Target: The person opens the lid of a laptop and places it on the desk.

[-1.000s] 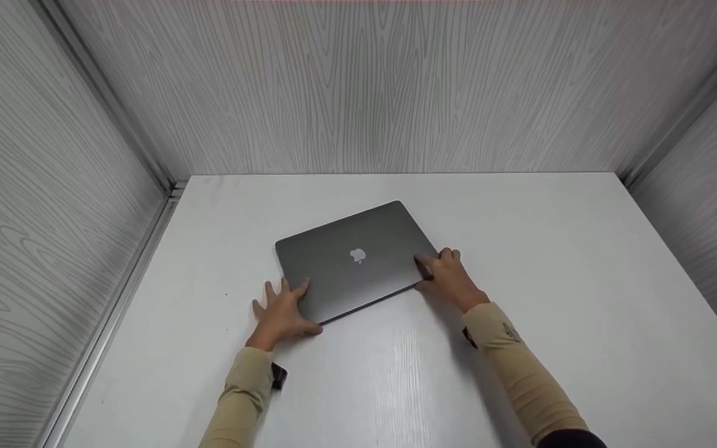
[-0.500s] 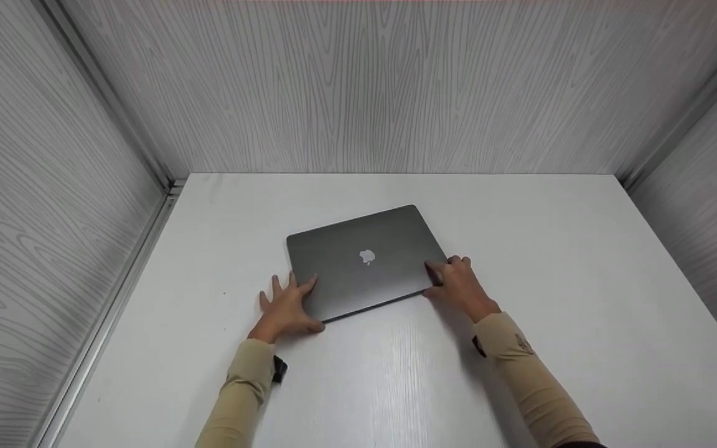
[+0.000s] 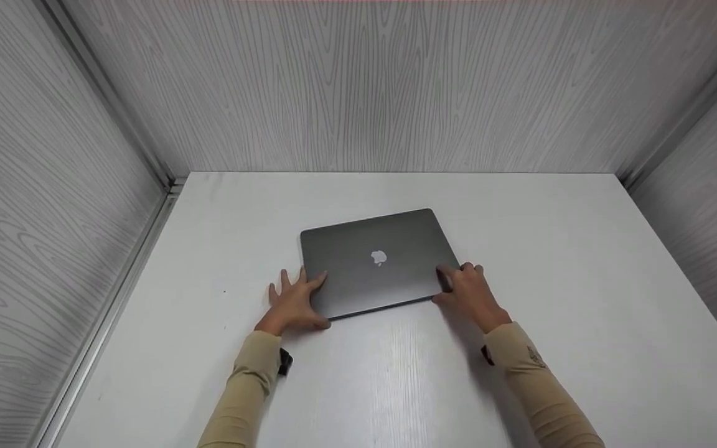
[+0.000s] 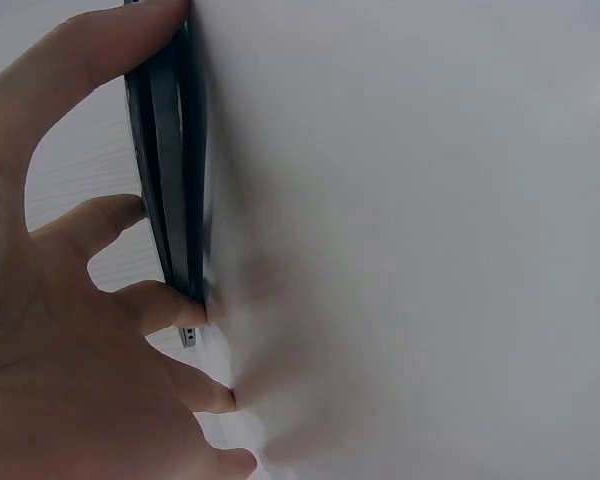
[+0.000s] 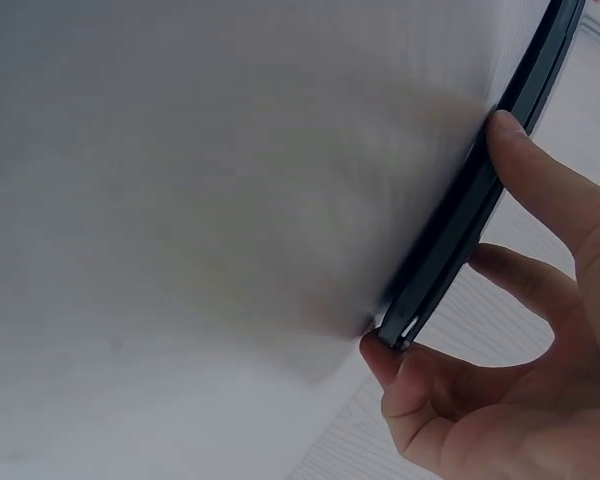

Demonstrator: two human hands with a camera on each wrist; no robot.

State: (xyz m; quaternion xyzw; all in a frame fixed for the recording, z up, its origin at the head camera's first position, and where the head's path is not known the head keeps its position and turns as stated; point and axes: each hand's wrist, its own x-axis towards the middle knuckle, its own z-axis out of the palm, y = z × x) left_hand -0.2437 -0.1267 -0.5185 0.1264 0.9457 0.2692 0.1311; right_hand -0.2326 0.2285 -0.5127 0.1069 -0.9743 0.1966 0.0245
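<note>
A closed dark grey laptop [image 3: 365, 280] with a pale apple logo on its lid lies slightly turned on the white table. At its front left corner is my left hand [image 3: 294, 305], fingers spread, thumb at the front edge and index finger on the lid. The left wrist view shows that thumb against the laptop's edge [image 4: 168, 140]. My right hand [image 3: 473, 295] grips the front right corner: thumb on the front edge, index fingertip on the lid, other fingers bent at the side. In the right wrist view a fingertip touches the end of the laptop's edge [image 5: 445, 235].
The white tabletop [image 3: 551, 249] surrounds the laptop. A wood-grain panel [image 3: 358, 87] stands along the back, with side panels at left [image 3: 41, 218] and right [image 3: 707, 186]. A metal rail [image 3: 109, 323] runs along the left side.
The laptop has slid to the right and turned clockwise, so its front edge lies more level. Both hands have moved right with it, keeping their places at the corners.
</note>
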